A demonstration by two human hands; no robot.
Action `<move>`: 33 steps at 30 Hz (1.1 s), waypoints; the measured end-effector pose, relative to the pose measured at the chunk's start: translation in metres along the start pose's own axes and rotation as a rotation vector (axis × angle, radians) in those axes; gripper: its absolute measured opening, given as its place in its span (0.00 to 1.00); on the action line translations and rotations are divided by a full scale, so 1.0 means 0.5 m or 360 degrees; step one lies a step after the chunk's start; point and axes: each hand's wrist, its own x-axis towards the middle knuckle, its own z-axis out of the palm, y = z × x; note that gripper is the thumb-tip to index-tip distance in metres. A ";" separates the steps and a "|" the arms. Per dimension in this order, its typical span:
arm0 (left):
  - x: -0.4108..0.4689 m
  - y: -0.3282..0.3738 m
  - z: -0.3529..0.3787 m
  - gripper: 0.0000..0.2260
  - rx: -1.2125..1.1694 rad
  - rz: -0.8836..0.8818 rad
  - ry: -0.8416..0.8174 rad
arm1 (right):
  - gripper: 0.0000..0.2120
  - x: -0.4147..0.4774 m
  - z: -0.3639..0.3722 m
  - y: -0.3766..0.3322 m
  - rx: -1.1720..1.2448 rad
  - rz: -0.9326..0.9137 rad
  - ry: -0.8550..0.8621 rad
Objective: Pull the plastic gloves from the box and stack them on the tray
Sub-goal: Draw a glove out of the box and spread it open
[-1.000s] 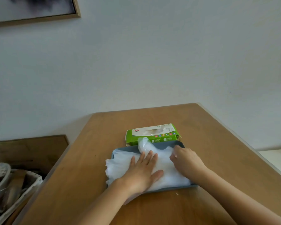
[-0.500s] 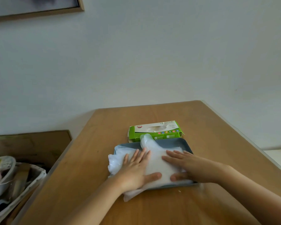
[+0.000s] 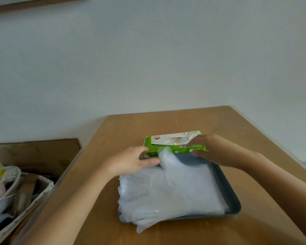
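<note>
Gloves [image 3: 171,191]: a stack of clear plastic gloves lies flat in the tray [image 3: 232,200] and covers most of it. We see the finger ends spill over the tray's left and near edges. One glove thumb [image 3: 163,156] stands up at the tray's far edge.
Tray: dark grey and shallow, with a bare strip along its right side.
Box [image 3: 166,149]: green and white, just beyond the tray's far edge, with white plastic showing in its top opening.
Left hand [image 3: 129,161]: at the tray's far left corner. Its fingers [image 3: 141,149] are relaxed, their tips at the box's left end. We see nothing held.
Right hand [image 3: 215,149]: over the tray's far right corner. Its fingers [image 3: 196,138] lie on the box top with the thumb on the front face, gripping the box's right end. The hand is blurred.
Bench [image 3: 166,121]: wooden, under the tray and box.
Basket [image 3: 16,191]: well left of the tray and off the bench, holding mixed things.
</note>
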 end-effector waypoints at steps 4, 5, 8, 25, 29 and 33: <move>0.101 -0.036 -0.020 0.26 -0.0255 -0.0037 0.0150 | 0.13 0.097 0.002 0.023 0.0082 -0.0097 0.0142; 0.124 -0.045 -0.018 0.25 -0.0332 -0.0036 0.0153 | 0.13 0.116 0.006 0.027 0.0101 -0.0117 0.0136; 0.175 -0.066 0.000 0.22 -0.0491 -0.0030 0.0167 | 0.12 0.164 0.025 0.036 0.0094 -0.0145 0.0090; 0.246 -0.071 0.055 0.28 -0.0304 0.0075 -0.0032 | 0.02 0.217 0.101 0.061 0.0374 -0.0219 0.0341; 0.249 -0.072 0.055 0.28 -0.0330 0.0066 -0.0054 | 0.05 0.215 0.064 0.065 0.0818 -0.0068 0.0579; 0.252 -0.069 0.051 0.28 -0.0332 0.0033 -0.0081 | 0.04 0.196 0.006 0.059 0.1102 0.0002 0.0737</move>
